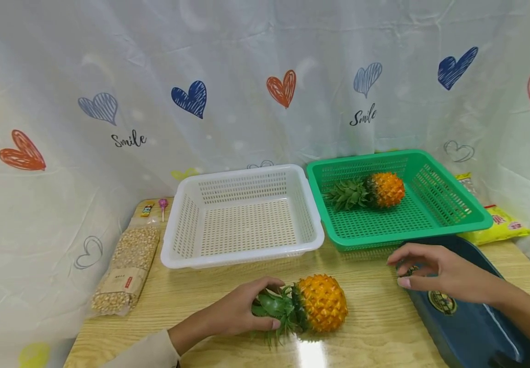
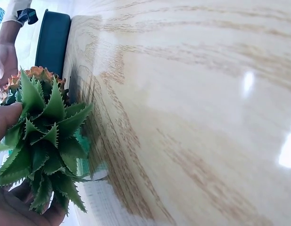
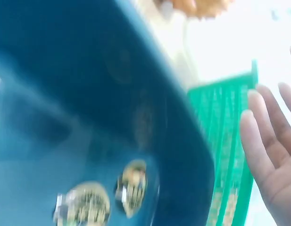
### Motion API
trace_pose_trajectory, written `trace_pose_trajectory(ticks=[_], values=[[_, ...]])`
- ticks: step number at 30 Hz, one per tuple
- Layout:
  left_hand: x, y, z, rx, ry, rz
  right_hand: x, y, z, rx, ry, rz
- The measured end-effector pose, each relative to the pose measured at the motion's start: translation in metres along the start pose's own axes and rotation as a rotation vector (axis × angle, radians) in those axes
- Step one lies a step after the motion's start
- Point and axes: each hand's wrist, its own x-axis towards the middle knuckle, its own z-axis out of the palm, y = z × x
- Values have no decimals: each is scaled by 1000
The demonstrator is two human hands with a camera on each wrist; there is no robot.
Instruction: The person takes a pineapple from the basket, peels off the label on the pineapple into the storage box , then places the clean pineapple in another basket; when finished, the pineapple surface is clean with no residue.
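Note:
An orange pineapple with a green leafy crown lies on its side on the table, crown to the left. My left hand holds it by the crown, thumb on the near side and fingers on the far side. My right hand hovers above the dark blue tray, fingers loosely bent and nothing between them. In the right wrist view its fingers look extended. Small round gold-and-black items lie in the tray, their kind too blurred to tell.
A white plastic basket stands at the back middle. Beside it a green basket holds another pineapple. Yellow snack bags lie at the far right. At left are a bag of pale kernels, a lollipop and a small packet.

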Motion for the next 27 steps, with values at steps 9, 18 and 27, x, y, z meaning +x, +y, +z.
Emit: trace_pose_trajectory(ticks=[9,18,27], values=[[-1,0,1,6,7,-3,24,-16,35,34,50,-58],[0,-1,1,3,1,-3,35,-28,52,-27,78,-19],[0,-1,1,-17,5,2,47,-30,71,16,55,83]])
